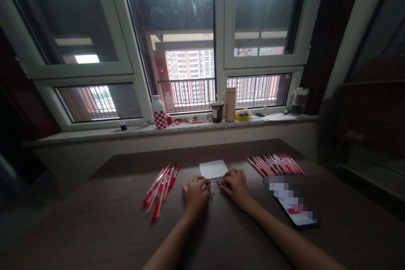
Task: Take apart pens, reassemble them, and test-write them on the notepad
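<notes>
Both my hands rest on the brown table (104, 228), close together near its middle. My left hand (195, 194) is closed round a small dark pen part whose tip points right. My right hand (236, 186) is closed too, pinching another thin dark piece toward the left hand; the two pieces nearly meet. A white notepad (213, 169) lies just beyond the fingers. A loose heap of red and pink pens (160, 190) lies left of my left hand. A neat row of red pens (276, 163) lies to the right, beyond my right hand.
A phone or card with a red mark (297, 213) lies right of my right forearm. On the window sill (95, 133) stand a red-checked white bottle (159, 112), a dark cup (217, 112), a tan flask (230, 103) and a jar (299, 100). A wooden cabinet (373, 105) is at the right.
</notes>
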The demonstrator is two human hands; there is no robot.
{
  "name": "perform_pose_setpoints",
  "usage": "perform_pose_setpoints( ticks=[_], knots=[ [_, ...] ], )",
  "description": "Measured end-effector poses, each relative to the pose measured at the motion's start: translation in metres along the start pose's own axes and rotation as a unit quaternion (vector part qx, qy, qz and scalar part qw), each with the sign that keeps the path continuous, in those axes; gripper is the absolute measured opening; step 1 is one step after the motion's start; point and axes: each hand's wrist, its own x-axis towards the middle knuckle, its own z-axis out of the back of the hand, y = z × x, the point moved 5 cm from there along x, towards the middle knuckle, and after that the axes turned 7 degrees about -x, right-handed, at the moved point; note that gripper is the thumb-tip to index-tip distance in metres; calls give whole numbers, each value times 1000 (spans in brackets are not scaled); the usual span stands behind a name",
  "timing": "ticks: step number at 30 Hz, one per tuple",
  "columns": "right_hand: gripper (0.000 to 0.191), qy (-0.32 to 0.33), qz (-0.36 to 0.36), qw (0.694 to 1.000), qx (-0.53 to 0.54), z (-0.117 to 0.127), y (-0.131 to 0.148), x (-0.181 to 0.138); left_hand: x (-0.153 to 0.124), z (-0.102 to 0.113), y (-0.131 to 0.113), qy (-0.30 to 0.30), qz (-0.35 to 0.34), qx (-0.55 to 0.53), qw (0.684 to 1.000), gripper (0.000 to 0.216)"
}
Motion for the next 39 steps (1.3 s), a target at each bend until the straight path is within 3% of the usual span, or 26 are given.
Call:
perform_pose_setpoints(
  ticks=[21, 39],
  knots=[
    [7, -23, 64, 992, 102, -1, 6, 1, 0, -5, -3, 9, -13, -48, 999, 10],
    [5, 0, 70, 997, 13, -5, 12, -4, 0, -7, 2, 7, 32, -38, 999, 11]
  ],
)
